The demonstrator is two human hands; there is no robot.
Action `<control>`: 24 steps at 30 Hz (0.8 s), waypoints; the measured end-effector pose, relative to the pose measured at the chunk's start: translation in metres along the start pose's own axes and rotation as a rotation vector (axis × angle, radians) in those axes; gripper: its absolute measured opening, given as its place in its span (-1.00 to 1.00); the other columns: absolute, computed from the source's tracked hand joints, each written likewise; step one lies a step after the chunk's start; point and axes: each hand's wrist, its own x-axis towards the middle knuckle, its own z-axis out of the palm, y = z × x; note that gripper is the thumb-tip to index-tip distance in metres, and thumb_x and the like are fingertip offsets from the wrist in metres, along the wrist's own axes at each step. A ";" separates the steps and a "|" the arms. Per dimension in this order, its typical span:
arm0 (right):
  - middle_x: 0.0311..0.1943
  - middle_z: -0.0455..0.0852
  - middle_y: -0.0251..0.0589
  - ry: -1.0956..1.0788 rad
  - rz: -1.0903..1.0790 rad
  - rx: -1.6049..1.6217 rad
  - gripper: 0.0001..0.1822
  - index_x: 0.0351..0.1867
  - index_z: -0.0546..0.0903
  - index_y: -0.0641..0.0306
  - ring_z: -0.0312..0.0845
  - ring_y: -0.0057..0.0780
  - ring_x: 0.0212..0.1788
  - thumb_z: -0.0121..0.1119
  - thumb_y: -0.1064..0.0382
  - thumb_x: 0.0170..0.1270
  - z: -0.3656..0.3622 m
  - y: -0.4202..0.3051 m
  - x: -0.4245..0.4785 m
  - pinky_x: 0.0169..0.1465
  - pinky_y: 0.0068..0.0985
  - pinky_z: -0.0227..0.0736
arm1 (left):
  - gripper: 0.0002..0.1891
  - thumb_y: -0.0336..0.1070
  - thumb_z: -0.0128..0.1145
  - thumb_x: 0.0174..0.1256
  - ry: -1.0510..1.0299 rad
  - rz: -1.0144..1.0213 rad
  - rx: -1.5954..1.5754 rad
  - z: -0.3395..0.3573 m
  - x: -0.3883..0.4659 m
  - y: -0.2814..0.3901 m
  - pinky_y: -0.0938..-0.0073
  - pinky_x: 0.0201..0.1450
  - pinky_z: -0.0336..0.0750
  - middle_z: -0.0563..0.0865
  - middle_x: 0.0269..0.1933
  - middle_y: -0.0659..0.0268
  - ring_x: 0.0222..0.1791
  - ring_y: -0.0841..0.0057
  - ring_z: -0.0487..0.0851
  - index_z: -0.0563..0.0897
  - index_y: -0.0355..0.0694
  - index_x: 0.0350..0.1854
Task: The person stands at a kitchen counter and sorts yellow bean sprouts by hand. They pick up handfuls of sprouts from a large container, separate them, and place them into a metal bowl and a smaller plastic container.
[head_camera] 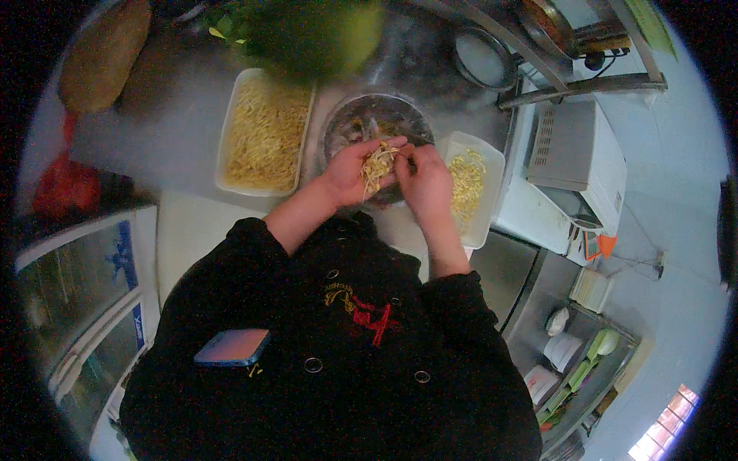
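My left hand (346, 173) is palm up, with a small heap of bean sprouts (378, 167) lying across the palm and fingers. My right hand (428, 178) is at the edge of that heap, its thumb and fingertips drawn together; whether a sprout is pinched there is too blurred to tell. Both hands are over a round metal bowl (377, 101), partly hidden by them, with wet-looking scraps inside. Left of it stands a white plastic tub (220, 167) full of bean sprouts. To the right, a second white tub (491, 190) holds a smaller amount of yellow-headed sprouts.
Blurred green leafy vegetables (305, 40) hang into the top of the view. A round pan (484, 57) lies at the back right, below a metal shelf frame (582, 91). Farther right are a microwave oven (568, 144) and a kitchen scale (592, 245). A glass-door fridge (86, 311) stands left.
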 end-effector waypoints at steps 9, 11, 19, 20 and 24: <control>-0.04 0.72 0.03 -0.089 0.084 0.094 -0.72 0.00 0.67 0.22 0.68 0.00 -0.01 0.25 0.32 0.25 -0.001 0.048 0.014 0.03 -0.18 0.58 | -0.51 -0.17 -0.16 0.58 0.339 0.157 0.009 0.017 -0.008 0.012 0.13 0.48 0.36 0.51 0.38 -0.04 0.39 0.17 0.49 0.39 -0.40 0.39; 0.01 0.72 0.03 -0.086 0.084 0.109 -0.70 0.03 0.67 0.22 0.66 0.01 0.04 0.25 0.32 0.25 -0.005 0.044 0.019 0.06 -0.19 0.57 | -0.53 -0.18 -0.16 0.59 0.344 0.098 0.040 0.017 -0.008 0.010 0.13 0.43 0.42 0.55 0.35 0.01 0.34 0.19 0.53 0.40 -0.36 0.39; -0.11 0.70 -0.07 -0.180 -0.027 0.191 -0.71 -0.02 0.72 0.16 0.66 -0.04 -0.07 0.31 0.26 0.21 -0.010 -0.014 0.024 0.01 -0.23 0.59 | -0.65 -0.18 -0.11 0.60 0.361 0.004 0.248 0.002 -0.005 0.002 0.19 0.20 0.63 0.68 0.15 0.23 0.12 0.35 0.69 0.54 -0.20 0.26; -0.13 0.70 -0.06 -0.196 -0.036 0.192 -0.71 -0.03 0.72 0.16 0.66 -0.03 -0.08 0.32 0.27 0.20 -0.009 -0.011 0.024 0.00 -0.23 0.60 | -0.66 -0.19 -0.10 0.60 0.368 0.000 0.257 -0.001 -0.004 0.001 0.18 0.21 0.63 0.68 0.15 0.22 0.13 0.35 0.68 0.55 -0.20 0.25; -0.19 0.72 -0.06 -0.185 -0.008 0.229 -0.75 -0.08 0.72 0.21 0.68 -0.08 -0.12 0.32 0.26 0.22 -0.003 0.000 0.019 -0.03 -0.29 0.60 | -0.65 -0.21 -0.10 0.59 0.395 -0.035 0.261 0.004 -0.004 -0.002 0.20 0.21 0.62 0.68 0.15 0.18 0.15 0.35 0.67 0.54 -0.25 0.25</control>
